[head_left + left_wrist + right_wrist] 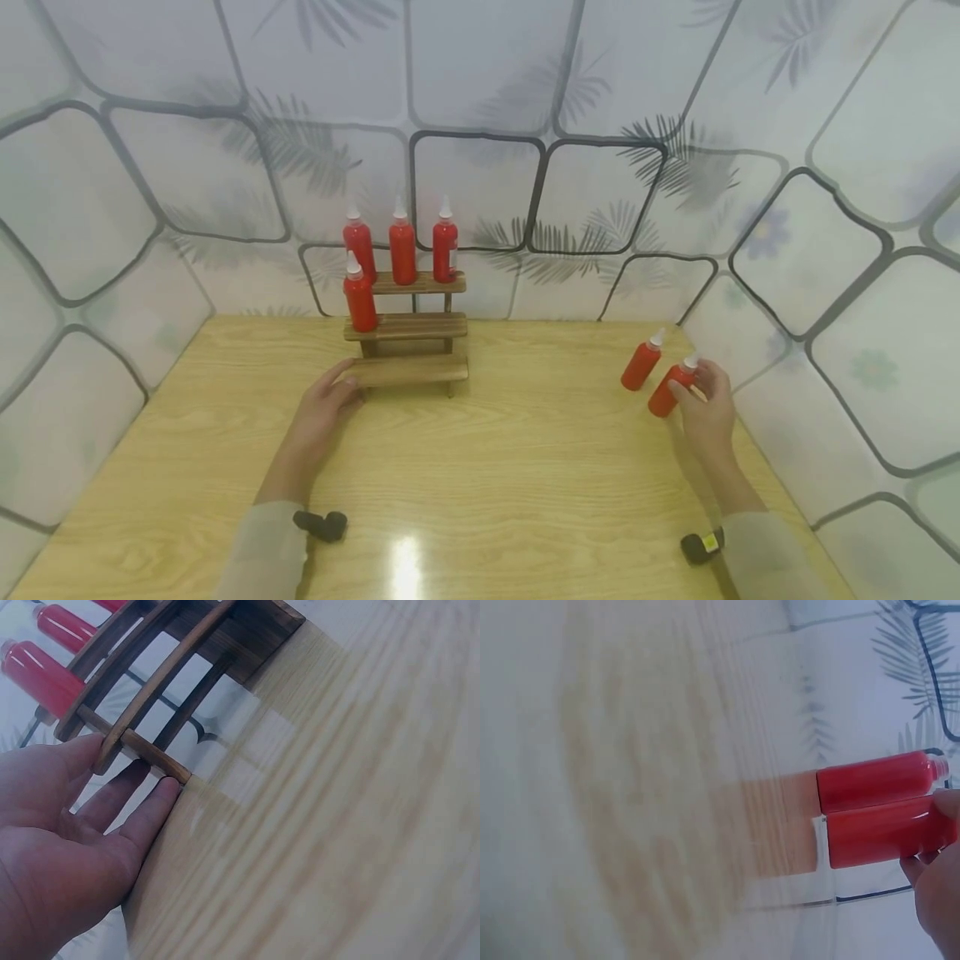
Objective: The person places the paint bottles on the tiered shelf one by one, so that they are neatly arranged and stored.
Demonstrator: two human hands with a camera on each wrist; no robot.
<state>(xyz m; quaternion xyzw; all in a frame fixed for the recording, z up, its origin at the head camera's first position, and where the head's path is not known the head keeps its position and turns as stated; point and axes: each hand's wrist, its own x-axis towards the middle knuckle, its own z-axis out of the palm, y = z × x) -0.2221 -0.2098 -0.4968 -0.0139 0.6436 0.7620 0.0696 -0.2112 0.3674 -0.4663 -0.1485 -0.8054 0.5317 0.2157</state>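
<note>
A three-step wooden rack [408,371] stands on the table near the back wall. Three red squeeze bottles [402,252] with white nozzle tips line its top step, and another red bottle [361,300] is at the left of the middle step. My left hand [322,408] grips the left end of the bottom step; in the left wrist view its thumb lies at the step and its fingers [154,814] by the leg. Over at the right, my right hand [708,408] holds a red bottle [667,395] near its top. Beside that bottle stands a similar one [640,365].
The light wooden table [480,483] runs back to a patterned wall [480,192], with another wall [862,333] along the right. Small black cameras are worn on the left wrist [321,525] and right wrist [702,546].
</note>
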